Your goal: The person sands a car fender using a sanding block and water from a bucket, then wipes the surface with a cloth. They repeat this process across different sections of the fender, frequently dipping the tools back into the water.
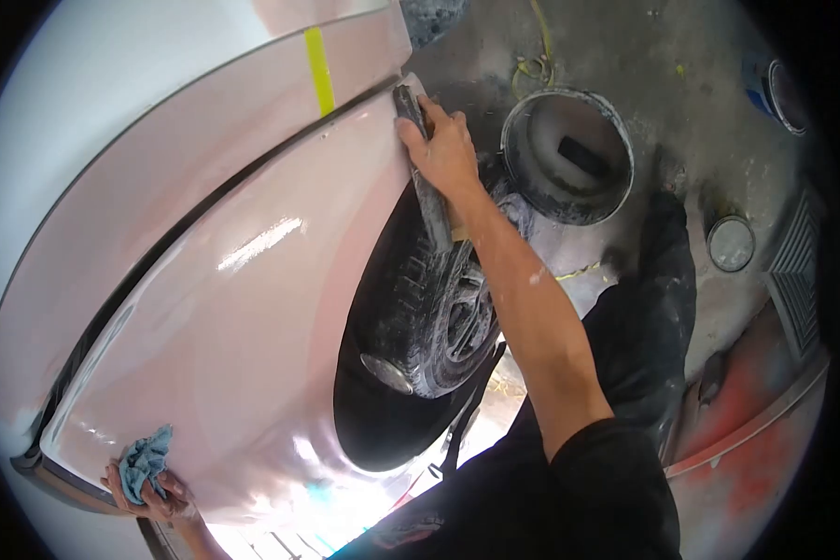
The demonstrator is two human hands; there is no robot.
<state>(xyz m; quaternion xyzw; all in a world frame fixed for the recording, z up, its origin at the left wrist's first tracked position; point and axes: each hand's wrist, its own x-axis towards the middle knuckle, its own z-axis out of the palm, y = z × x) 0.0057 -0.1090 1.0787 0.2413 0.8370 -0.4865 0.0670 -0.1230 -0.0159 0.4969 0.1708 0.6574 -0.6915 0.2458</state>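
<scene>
My right hand is wrapped round a long dark sanding block, smeared with pale residue. One end of the block lies at the edge of the pinkish-white car fender, and its other end reaches over the wheel opening. At the fender's lower-left corner, my left hand grips a crumpled blue-green cloth against the panel. Light glints off the glossy fender surface. Below the block, a dusty black tire fills the wheel arch.
A strip of yellow tape crosses the neighbouring panel beyond a dark gap. On the floor stands a round bucket with a black block inside. Farther right are a small can, a blue container and a red-patched panel.
</scene>
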